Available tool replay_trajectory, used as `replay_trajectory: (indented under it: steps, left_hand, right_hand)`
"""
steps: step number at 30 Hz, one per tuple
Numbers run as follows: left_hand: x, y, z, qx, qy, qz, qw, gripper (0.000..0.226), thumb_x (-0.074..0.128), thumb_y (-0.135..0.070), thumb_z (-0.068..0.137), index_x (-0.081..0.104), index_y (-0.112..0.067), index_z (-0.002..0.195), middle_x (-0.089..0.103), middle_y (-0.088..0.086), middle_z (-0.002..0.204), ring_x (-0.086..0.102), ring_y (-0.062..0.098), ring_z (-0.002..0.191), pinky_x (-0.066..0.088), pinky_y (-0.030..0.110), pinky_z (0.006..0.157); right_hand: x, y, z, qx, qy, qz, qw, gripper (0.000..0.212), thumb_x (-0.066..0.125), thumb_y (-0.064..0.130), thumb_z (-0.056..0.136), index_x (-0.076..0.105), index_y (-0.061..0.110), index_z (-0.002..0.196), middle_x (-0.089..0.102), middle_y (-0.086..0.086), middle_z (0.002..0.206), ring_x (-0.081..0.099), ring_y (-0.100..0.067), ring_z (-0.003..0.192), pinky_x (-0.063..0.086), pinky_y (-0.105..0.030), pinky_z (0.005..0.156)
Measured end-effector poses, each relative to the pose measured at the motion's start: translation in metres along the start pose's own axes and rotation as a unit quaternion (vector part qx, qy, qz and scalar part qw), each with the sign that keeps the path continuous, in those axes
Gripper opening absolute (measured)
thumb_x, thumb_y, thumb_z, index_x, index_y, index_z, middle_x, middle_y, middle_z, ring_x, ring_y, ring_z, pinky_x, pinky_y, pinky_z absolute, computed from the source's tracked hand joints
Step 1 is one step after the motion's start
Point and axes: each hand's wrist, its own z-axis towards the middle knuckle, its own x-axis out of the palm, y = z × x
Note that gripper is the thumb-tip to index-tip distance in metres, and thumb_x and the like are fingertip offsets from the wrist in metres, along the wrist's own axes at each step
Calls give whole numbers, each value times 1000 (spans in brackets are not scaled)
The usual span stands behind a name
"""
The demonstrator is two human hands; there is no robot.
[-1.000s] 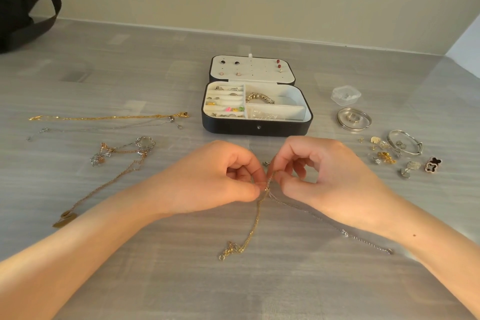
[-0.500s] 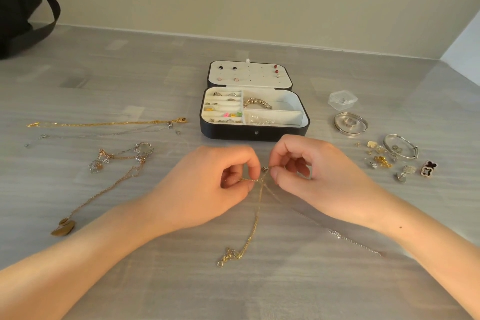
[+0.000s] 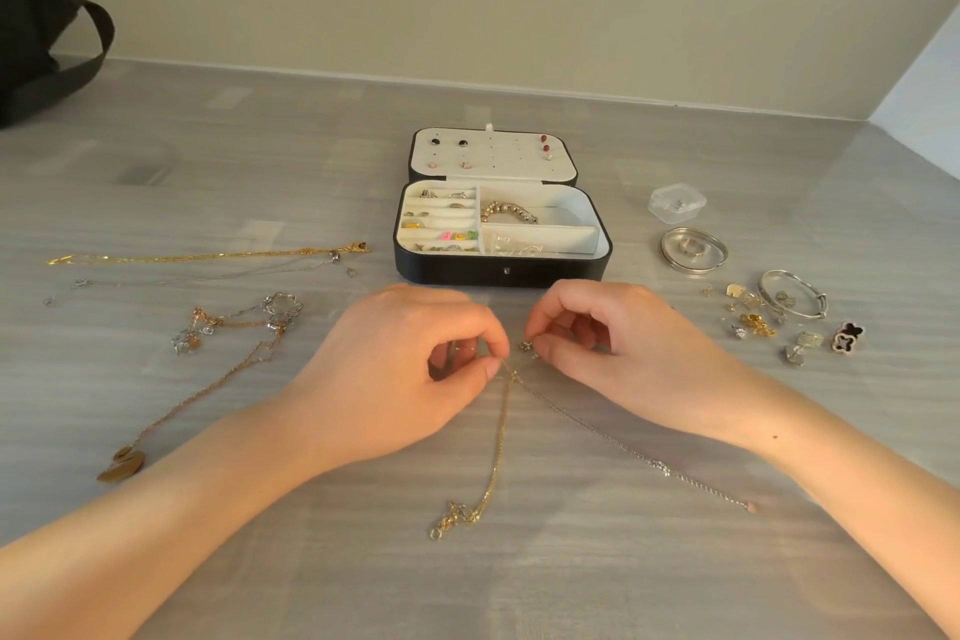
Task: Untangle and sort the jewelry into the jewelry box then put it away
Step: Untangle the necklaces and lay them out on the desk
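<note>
Left hand (image 3: 410, 369) and right hand (image 3: 613, 353) each pinch the knot (image 3: 513, 373) joining gold chain (image 3: 496, 457) and silver chain (image 3: 613, 442), on the desk (image 3: 571, 566) before the open jewelry box (image 3: 467, 270). The fingertips (image 3: 491, 368), touching a second ago, now stand slightly apart (the tangle is probably loosening).

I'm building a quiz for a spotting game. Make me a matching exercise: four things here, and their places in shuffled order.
1. beaded bracelet
2. clear tub
3. black clover charm
4. disc pendants

A. far right of the loose earrings
B. in the jewelry box
C. left of the left hand
D. just behind the bangles

Pairs: 1-B, 2-D, 3-A, 4-C
</note>
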Motion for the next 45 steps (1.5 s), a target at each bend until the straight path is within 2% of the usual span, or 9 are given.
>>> replay_trajectory:
  steps: [7, 13, 18, 20, 23, 27, 31, 38, 45]
  left_hand:
    - [-10, 2, 0, -14, 19, 9, 1000, 7, 61, -31, 71, 60, -33, 78, 54, -17, 63, 52, 7, 62, 46, 28, 58]
    - [-11, 10, 5, 50, -11, 109, 993, 14, 50, -24, 78, 64, -22, 81, 52, -14, 68, 43, 5, 66, 36, 22, 65]
    - [-12, 9, 8, 47, -37, 100, 993, 16, 50, -28, 78, 64, -21, 80, 45, -19, 70, 35, 0, 67, 33, 18, 65]
    - [-11, 8, 7, 40, -39, 88, 995, 16, 50, -31, 78, 63, -22, 79, 44, -20, 70, 34, -2, 68, 31, 16, 65]
    - [-10, 6, 5, -2, -34, 79, 996, 20, 51, -40, 76, 62, -25, 84, 49, -18, 71, 38, 0, 69, 33, 16, 64]
    - [-9, 1, 1, -114, -11, 56, 992, 23, 55, -45, 70, 60, -29, 86, 52, -15, 78, 47, 1, 73, 38, 22, 68]
    - [-10, -4, 0, -187, -1, 17, 982, 15, 64, -40, 76, 59, -26, 77, 54, -11, 78, 50, 1, 73, 40, 20, 67]
    - [-10, -11, -2, -203, 34, 52, 977, 14, 65, -35, 79, 56, -25, 86, 48, -14, 79, 44, -1, 71, 32, 9, 61]
    - [-15, -17, 9, -234, 83, 75, 966, 11, 63, -22, 75, 58, -24, 85, 51, -14, 80, 53, 9, 81, 38, 20, 68]
  right_hand:
    - [-2, -1, -1, 7, 17, -18, 1000, 11, 64, 23, 83, 64, 34, 84, 56, 16, 68, 47, -8, 67, 37, -16, 62]
    - [-3, -2, -1, 6, 11, -23, 1000, 10, 65, 24, 83, 65, 33, 86, 58, 16, 70, 50, -8, 71, 39, -16, 64]
    - [-2, -2, 0, -8, -51, -86, 995, 11, 59, 24, 87, 69, 28, 87, 65, 14, 78, 53, -3, 74, 37, -12, 64]
    - [0, -2, 2, -18, -81, -133, 988, 10, 59, 26, 88, 69, 26, 87, 65, 11, 80, 54, -5, 72, 39, -17, 66]
    - [2, -5, 3, -9, -89, -201, 976, 16, 58, 36, 87, 66, 24, 94, 59, 9, 83, 49, -10, 74, 38, -27, 69]
    - [1, -4, 7, 9, -65, -183, 981, 13, 62, 36, 85, 64, 24, 91, 49, 14, 73, 44, -2, 67, 31, -16, 61]
    - [-1, 1, 16, 40, -6, -158, 987, 4, 63, 29, 86, 61, 25, 84, 52, 16, 71, 45, 3, 66, 31, -8, 59]
    - [-2, 1, 15, 55, 7, -142, 988, 9, 65, 23, 85, 59, 27, 80, 50, 17, 73, 45, 3, 67, 30, -10, 57]
    - [-1, 2, 13, 57, -22, -125, 990, 10, 57, 26, 91, 55, 22, 82, 53, 14, 77, 49, -10, 80, 34, -24, 69]
